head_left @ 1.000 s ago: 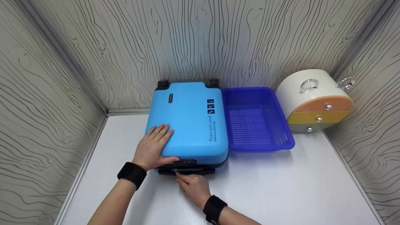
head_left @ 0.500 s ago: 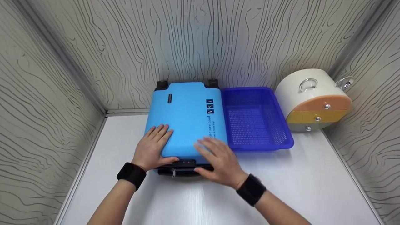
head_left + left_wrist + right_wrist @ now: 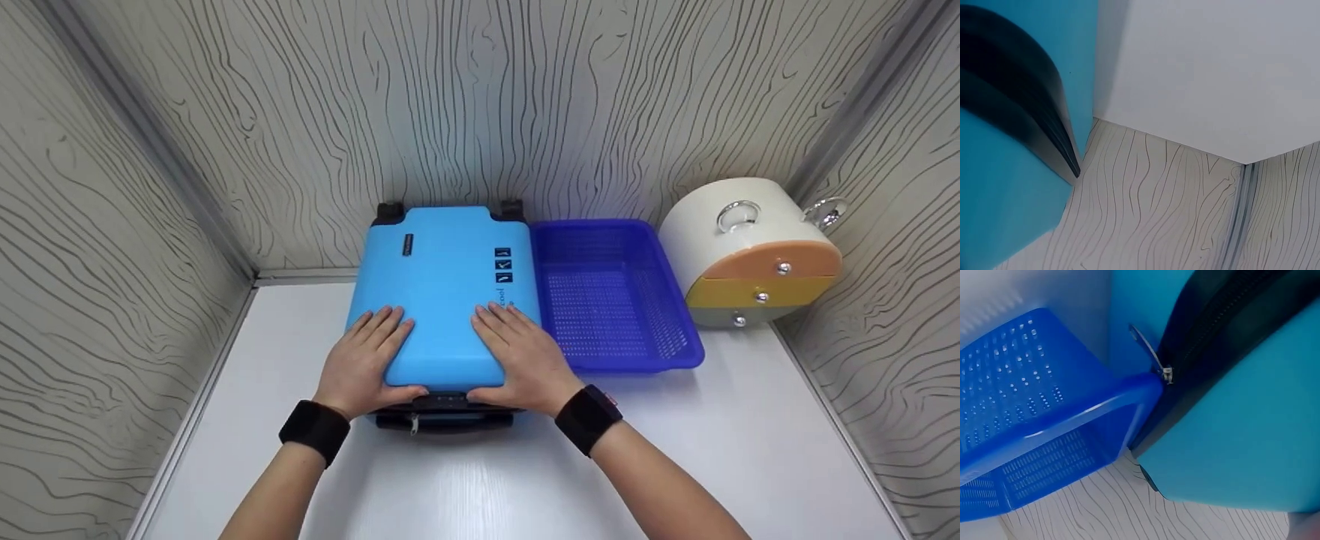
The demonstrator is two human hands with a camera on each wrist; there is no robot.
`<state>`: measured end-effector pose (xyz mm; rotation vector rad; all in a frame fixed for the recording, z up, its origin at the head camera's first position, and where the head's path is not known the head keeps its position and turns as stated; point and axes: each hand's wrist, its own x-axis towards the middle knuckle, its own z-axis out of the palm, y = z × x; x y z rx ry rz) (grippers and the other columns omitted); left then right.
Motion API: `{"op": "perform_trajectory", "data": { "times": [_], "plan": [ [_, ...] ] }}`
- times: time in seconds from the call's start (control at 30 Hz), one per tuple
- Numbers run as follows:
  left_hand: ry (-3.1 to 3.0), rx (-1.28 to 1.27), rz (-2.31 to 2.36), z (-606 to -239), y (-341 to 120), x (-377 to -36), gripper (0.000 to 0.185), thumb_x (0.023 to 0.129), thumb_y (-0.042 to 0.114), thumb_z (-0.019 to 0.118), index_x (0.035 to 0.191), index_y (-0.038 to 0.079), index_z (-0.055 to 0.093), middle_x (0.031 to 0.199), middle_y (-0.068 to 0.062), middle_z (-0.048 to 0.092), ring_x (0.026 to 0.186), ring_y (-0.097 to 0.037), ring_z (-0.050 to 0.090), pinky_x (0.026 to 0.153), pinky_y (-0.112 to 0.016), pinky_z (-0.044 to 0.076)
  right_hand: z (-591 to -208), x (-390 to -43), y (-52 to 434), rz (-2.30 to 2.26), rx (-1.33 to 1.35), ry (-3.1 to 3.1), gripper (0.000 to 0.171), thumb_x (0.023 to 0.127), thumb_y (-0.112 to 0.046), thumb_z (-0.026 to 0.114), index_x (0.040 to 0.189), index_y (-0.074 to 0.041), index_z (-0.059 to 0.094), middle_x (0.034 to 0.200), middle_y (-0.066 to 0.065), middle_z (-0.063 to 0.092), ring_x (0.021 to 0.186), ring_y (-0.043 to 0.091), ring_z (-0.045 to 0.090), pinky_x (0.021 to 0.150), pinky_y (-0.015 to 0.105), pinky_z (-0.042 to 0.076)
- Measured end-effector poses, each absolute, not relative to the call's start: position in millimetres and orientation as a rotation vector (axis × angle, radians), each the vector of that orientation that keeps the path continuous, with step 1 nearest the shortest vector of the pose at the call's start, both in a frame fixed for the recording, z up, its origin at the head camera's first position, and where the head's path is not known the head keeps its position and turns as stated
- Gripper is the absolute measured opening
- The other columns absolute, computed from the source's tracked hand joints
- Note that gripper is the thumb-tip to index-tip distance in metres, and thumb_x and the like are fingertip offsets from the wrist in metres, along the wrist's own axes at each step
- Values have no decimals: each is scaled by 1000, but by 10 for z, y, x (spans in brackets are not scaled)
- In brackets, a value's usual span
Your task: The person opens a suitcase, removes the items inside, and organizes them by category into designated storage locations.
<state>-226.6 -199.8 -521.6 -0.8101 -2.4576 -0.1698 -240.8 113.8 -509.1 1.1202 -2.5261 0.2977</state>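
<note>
A light blue hard-shell suitcase lies flat on the white table, its black wheels toward the back wall. My left hand rests on the front left of its lid, fingers straight, thumb along the front edge. On the front right, my right hand lies the same way, covering part of the printed lettering. Between the thumbs is a black lock, above the black carry handle. A silver zipper pull hangs at the front left. Another zipper pull sticks out on the suitcase's side in the right wrist view.
A blue perforated plastic basket stands right against the suitcase's right side. Beyond it is a round cream drawer box with orange, yellow and green drawers and ring handles. Wood-grain patterned walls enclose the table at the back and sides.
My right hand has let go of the zipper pull at the front, moved up and right, and come to rest on the lid. My left hand stays in place.
</note>
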Motion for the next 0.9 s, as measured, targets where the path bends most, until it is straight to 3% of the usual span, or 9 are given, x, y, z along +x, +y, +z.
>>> {"op": "perform_trajectory", "data": {
  "times": [0.17, 0.4, 0.5, 0.63, 0.7, 0.8, 0.9],
  "plan": [
    [-2387, -689, -230, -5335, -1957, -2126, 98, 83, 81, 61, 150, 9, 53, 152, -12, 51, 142, -30, 46, 115, -47, 36, -5105, -2412, 1122, 284, 1123, -2525, 110, 82, -79, 63, 159, -5, 35, 164, 11, 33, 153, 26, 26, 124, 40, 16],
    [-2284, -390, -529, -5699, -1739, -1656, 81, 95, 63, 60, 151, 6, 48, 158, -13, 42, 146, -34, 35, 123, -41, 20, -5092, -2410, 1131, 279, 1118, -2499, 109, 82, -79, 64, 158, -5, 38, 163, 11, 36, 151, 27, 29, 124, 40, 18],
    [-2225, -263, -636, -5895, -1695, -1429, 67, 91, 51, 72, 134, 2, 56, 146, -15, 48, 138, -35, 40, 121, -37, 22, -5088, -2407, 1118, 289, 1119, -2489, 109, 82, -79, 63, 158, -5, 38, 162, 11, 36, 152, 27, 29, 124, 40, 18],
    [-2371, -130, -687, -6052, -1651, -1221, 36, 85, 38, 82, 102, 11, 65, 112, -5, 60, 111, -29, 52, 101, -42, 38, -5088, -2401, 1119, 295, 1115, -2476, 108, 82, -79, 64, 157, -5, 39, 161, 11, 38, 151, 27, 29, 123, 40, 19],
    [-2534, -72, -746, -6059, -1623, -1184, 28, 86, 42, 82, 94, 18, 69, 100, 3, 64, 100, -24, 56, 91, -44, 43, -5088, -2399, 1128, 296, 1113, -2471, 108, 81, -78, 65, 157, -5, 40, 161, 11, 38, 151, 27, 30, 123, 41, 19],
    [-2759, 15, -871, -6003, -1571, -1196, 35, 89, 57, 73, 92, 21, 75, 91, 8, 68, 89, -17, 61, 79, -40, 48, -5092, -2401, 1136, 287, 1112, -2475, 108, 82, -78, 65, 157, -5, 40, 161, 11, 38, 151, 27, 30, 123, 40, 19],
    [-2873, 100, -977, -5933, -1526, -1239, 38, 91, 58, 70, 90, 20, 76, 83, 10, 68, 77, -11, 61, 70, -35, 49, -5101, -2407, 1133, 278, 1113, -2486, 109, 82, -79, 63, 157, -5, 39, 162, 11, 37, 151, 26, 30, 123, 40, 19]
  ]
}}
